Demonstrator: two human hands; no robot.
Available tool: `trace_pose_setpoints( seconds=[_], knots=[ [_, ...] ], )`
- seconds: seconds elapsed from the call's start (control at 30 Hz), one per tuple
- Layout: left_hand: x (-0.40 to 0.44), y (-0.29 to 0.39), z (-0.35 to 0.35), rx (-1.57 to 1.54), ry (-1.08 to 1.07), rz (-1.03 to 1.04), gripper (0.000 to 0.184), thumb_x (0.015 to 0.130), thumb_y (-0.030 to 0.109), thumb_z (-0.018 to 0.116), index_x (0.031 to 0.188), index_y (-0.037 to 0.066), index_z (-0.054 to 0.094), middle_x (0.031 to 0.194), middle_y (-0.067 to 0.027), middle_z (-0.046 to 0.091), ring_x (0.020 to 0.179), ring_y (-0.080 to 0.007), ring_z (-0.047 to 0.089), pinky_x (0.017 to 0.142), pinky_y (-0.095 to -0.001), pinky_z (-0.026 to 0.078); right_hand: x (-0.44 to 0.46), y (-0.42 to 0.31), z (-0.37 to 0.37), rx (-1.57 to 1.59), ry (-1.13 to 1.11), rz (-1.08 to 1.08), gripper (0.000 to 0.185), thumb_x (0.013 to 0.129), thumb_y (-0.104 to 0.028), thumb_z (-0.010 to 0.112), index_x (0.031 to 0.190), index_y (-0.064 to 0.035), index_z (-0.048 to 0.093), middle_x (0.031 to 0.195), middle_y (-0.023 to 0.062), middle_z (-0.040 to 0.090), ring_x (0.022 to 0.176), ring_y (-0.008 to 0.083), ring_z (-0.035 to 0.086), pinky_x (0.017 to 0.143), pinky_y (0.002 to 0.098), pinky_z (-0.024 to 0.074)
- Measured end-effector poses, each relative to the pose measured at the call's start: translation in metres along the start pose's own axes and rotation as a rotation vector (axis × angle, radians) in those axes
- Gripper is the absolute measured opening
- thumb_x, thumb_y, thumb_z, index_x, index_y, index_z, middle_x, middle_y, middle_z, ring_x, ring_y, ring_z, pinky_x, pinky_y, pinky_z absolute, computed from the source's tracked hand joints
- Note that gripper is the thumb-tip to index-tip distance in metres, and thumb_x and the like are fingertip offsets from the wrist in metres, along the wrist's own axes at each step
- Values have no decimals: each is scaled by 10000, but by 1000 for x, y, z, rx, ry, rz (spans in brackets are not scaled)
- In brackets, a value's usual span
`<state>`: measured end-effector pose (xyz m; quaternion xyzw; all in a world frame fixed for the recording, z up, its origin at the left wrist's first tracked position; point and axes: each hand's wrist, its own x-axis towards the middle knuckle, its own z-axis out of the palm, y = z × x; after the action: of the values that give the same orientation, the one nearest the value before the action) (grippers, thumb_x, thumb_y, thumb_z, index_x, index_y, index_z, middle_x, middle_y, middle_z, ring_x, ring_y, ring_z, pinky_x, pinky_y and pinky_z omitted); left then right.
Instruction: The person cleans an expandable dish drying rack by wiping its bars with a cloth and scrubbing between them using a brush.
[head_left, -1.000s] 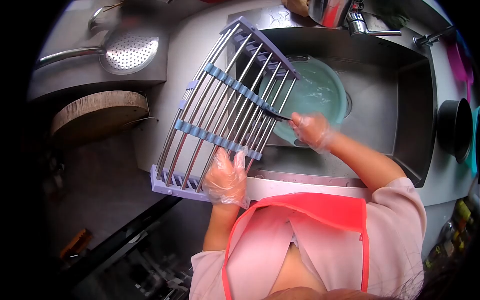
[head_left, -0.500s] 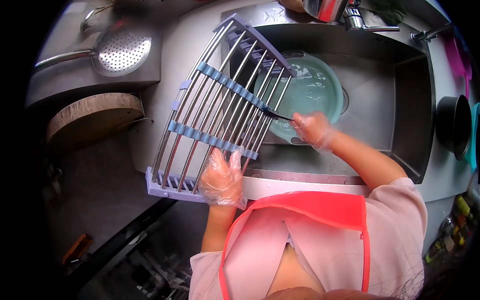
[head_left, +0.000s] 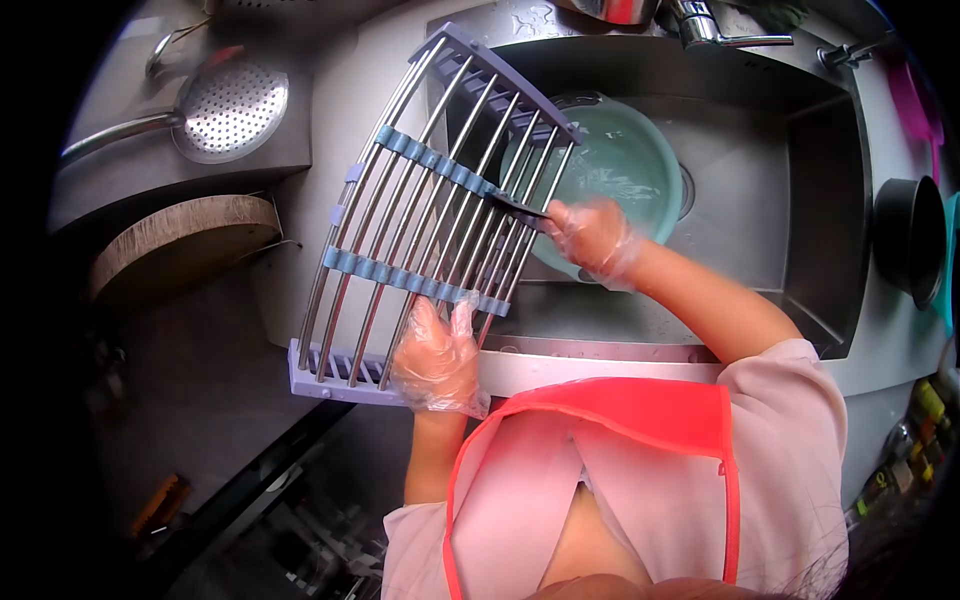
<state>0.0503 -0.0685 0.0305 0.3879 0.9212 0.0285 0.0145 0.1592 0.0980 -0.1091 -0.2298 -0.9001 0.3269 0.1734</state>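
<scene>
My left hand (head_left: 437,352), in a clear plastic glove, grips the near side of a drain rack (head_left: 425,215) with metal bars, lilac end pieces and two blue cross strips. The rack is held tilted over the sink's left edge. My right hand (head_left: 592,238), also gloved, is closed around the end of a slim dark brush (head_left: 520,208). The brush's far end touches the bars beside the right end of the upper blue strip; its bristles cannot be made out. Behind the rack, a pale green basin (head_left: 655,165) of water stands in the sink (head_left: 745,190), partly hidden.
A tap (head_left: 705,30) rises behind the sink. To the left are a perforated skimmer (head_left: 232,112) and a round wooden board (head_left: 185,235). On the right stand a black pot (head_left: 908,240) and a magenta plastic item (head_left: 915,105).
My right hand and the brush have moved left and slightly up along the upper blue strip. My left hand keeps its grip on the rack, which has barely moved.
</scene>
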Motion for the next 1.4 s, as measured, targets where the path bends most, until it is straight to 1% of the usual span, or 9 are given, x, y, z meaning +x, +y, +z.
trace_pose_setpoints(
  seconds=[0.13,0.23,0.37,0.57,0.67,0.77,0.83,1.33,1.4],
  knots=[
    [1,2,0,18,-14,4,364,768,295,669,988,21,573,658,-180,579,595,-383,575,521,-447,438,-20,20,0,-76,-79,82,187,849,-236,524,751,-79,496,548,129,556,501,358,560,453,454,442],
    [1,2,-1,-49,-18,-49,357,767,283,670,988,21,570,663,-183,580,608,-381,578,526,-446,436,7,0,-12,41,18,-61,171,839,-231,533,763,-80,505,565,122,572,509,350,565,459,434,451],
    [0,-1,-1,-10,2,-11,355,765,275,676,985,19,566,637,-176,579,587,-379,579,510,-442,436,-20,14,-1,-63,-195,92,184,858,-243,508,782,-76,509,616,146,586,569,354,577,524,444,468],
    [0,1,0,42,27,-1,372,757,290,684,972,10,566,623,-179,577,569,-380,576,499,-452,432,0,2,-6,-2,-42,29,186,858,-249,504,781,-80,516,596,134,580,561,349,586,526,447,475],
    [2,0,0,23,23,31,377,754,294,688,966,6,570,607,-171,575,550,-376,575,486,-448,430,-22,15,-3,-59,-220,60,201,864,-254,500,776,-73,514,592,147,571,559,363,578,520,455,467],
    [-2,1,0,30,8,6,377,753,293,688,968,7,572,629,-169,585,571,-371,584,494,-444,433,-3,-7,-8,46,-43,107,156,838,-208,549,764,-79,499,547,149,538,509,365,541,474,448,441],
    [0,2,-1,66,-29,-29,370,758,281,682,980,6,571,657,-169,595,593,-365,592,503,-445,435,22,-13,-7,60,62,-36,167,841,-205,548,756,-71,496,542,156,534,503,365,540,474,449,439],
    [1,0,1,-4,20,-2,348,755,273,684,973,25,575,660,-177,588,601,-375,581,528,-451,439,-9,3,-4,-74,-97,70,197,852,-228,539,749,-69,485,552,151,552,504,348,562,499,460,456],
    [-2,-1,4,-17,107,52,337,756,268,683,954,19,571,651,-182,577,584,-383,567,516,-450,428,29,-14,-15,10,83,-41,194,843,-221,552,737,-74,482,548,144,550,492,342,562,477,445,456]
  ],
)
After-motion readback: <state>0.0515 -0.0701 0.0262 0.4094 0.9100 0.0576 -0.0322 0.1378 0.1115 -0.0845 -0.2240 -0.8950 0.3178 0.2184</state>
